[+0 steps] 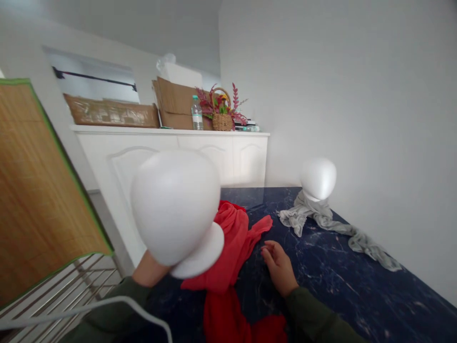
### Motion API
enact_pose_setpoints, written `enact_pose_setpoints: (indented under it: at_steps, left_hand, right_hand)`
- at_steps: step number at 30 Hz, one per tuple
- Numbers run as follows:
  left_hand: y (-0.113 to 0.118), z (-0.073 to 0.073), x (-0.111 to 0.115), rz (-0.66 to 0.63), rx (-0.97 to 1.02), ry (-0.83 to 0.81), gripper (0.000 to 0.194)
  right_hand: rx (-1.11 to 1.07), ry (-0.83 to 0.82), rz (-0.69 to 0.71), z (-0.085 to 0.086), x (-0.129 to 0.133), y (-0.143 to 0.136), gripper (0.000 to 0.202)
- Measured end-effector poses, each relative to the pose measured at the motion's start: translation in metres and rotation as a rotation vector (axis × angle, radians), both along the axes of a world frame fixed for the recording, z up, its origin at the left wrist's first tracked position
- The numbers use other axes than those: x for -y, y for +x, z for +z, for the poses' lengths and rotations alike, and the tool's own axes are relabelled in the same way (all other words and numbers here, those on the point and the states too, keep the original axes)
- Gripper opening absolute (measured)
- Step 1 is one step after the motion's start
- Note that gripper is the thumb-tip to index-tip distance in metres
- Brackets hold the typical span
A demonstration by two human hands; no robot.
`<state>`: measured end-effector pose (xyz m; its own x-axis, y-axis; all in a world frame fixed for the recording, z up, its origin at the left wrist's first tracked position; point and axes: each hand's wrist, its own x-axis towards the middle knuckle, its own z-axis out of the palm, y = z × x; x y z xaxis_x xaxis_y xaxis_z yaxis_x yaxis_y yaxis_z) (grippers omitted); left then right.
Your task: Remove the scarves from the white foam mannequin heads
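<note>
A smooth white mannequin head (175, 205) is tilted up off the table on the left, its round base (205, 255) facing the lower right. My left hand (150, 269) is behind and under it, holding it; most of the fingers are hidden. A red scarf (228, 247) lies in loose folds beside the head and runs towards the front edge. To the right of the scarf, my right hand (280, 269) hovers over the table with loosely bent fingers, nothing in it.
A second white mannequin head (319, 178) with a grey scarf (324, 216) stands at the back right of the dark blue marbled table (321, 276). Behind are a white cabinet (210, 143), cardboard boxes, a bottle (196, 113) and a flower basket (222, 121). A metal rack (71, 281) stands left.
</note>
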<state>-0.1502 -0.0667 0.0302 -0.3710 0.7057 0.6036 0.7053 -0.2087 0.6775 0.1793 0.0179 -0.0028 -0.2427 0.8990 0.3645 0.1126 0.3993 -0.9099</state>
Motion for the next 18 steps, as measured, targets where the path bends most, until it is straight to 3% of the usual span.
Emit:
enact_pose_setpoints:
  at_steps: [3, 6, 9, 11, 15, 18]
  left_hand:
    - [-0.016, 0.008, 0.019, 0.202, -0.128, -0.084, 0.051]
    - [-0.021, 0.01, 0.028, 0.321, -0.108, -0.107, 0.055]
    - [-0.031, -0.001, 0.024, 0.26, -0.15, -0.12, 0.049]
    - [-0.042, -0.012, 0.018, 0.24, -0.159, -0.153, 0.048]
    - [-0.05, -0.03, 0.007, 0.288, -0.09, -0.175, 0.058]
    - [-0.042, -0.033, 0.002, 0.308, -0.03, -0.162, 0.066]
  right_hand:
    - [0.287, 0.446, 0.001, 0.009, -0.005, -0.01, 0.037]
    - [0.508, 0.644, 0.162, 0.012, -0.003, -0.034, 0.07]
    - [0.632, 0.576, 0.234, 0.004, -0.001, -0.057, 0.11]
    - [0.659, 0.49, 0.211, -0.001, -0.002, -0.065, 0.118]
    - [0.588, 0.407, 0.113, -0.006, -0.01, -0.065, 0.096]
    - [0.49, 0.369, 0.103, -0.004, -0.013, -0.062, 0.072]
